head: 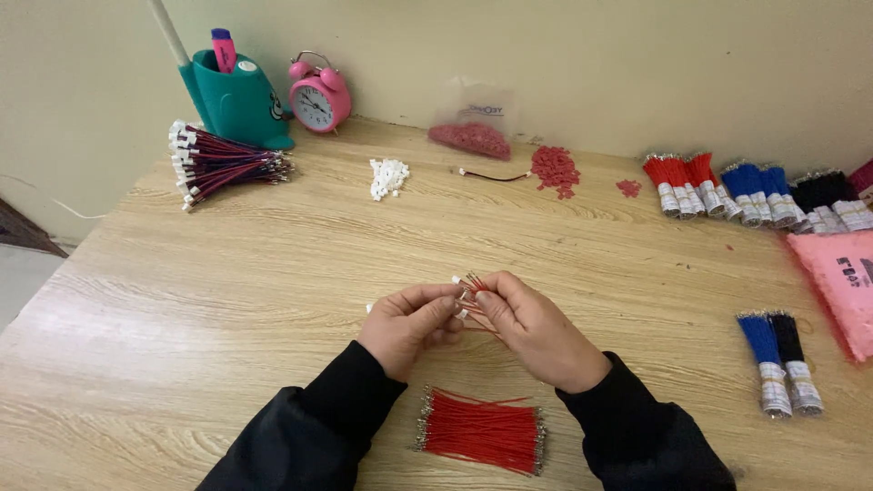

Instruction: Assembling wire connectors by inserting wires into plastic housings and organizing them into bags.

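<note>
Where the head view looks down on the wooden table (227,300), both hands meet at its middle over a few thin red wires (471,289). The short wires fan up and away from the person, their metal tips pointing toward the far wall, so their long axis runs roughly front to back with a slight lean to the right. The left hand (406,325) has its fingers curled closed, thumb and forefinger pinching the wires and a small white connector (456,281) at their near side. The right hand (532,329) is likewise closed, its fingertips pressed on the same wires from the right, touching the left hand's fingers. Just below the hands, near the table's front edge, lies a loose bundle of red wires (482,432), its long axis running left to right. At the far left lies a bunch of finished leads (218,164), and white connectors (388,176) sit in a small heap beyond the hands.
</note>
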